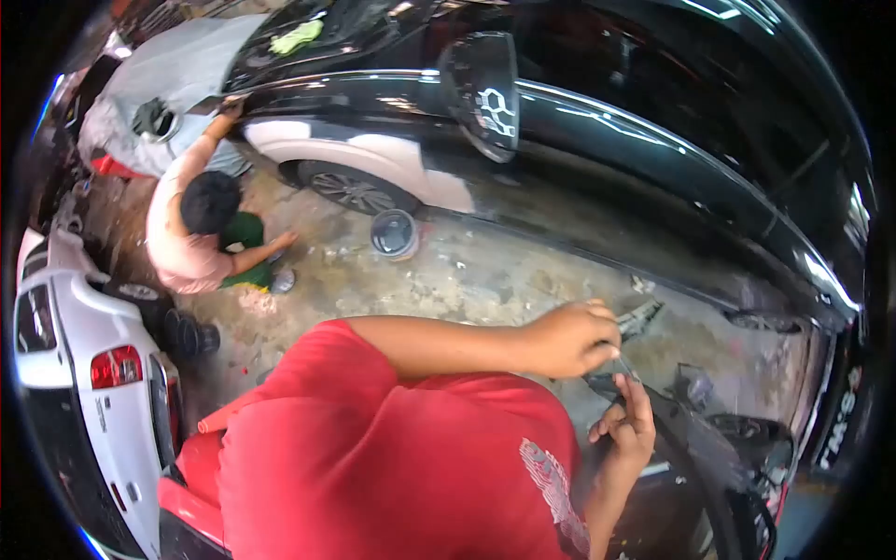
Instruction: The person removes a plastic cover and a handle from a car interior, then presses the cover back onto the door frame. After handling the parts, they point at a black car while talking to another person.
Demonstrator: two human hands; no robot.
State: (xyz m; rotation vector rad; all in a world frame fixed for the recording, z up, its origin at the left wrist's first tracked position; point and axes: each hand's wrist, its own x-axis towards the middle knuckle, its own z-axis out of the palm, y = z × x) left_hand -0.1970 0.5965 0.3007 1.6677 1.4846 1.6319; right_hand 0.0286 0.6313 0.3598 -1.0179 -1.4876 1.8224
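Left hand (LH) is extending across the front of the red short-sleeved shirt, w/ thumb & fingertips pinching a small, thin, greyish strip; exact material: cannot tell. Right hand (RH) is pointing up from below, fingers partly curling nr the strip's lower end; whether RH is gripping it: cannot tell. Strip is sitting btwn both hands.

Glossy black car is standing ahead, w/ pale matte patches showing on its front fender. Round plastic bucket is standing nr the front wheel. Co-worker in pink T-shirt is squatting beside the fender, one arm reaching up to the bodywork. White vehicle w/ red taillight is standing at far L.
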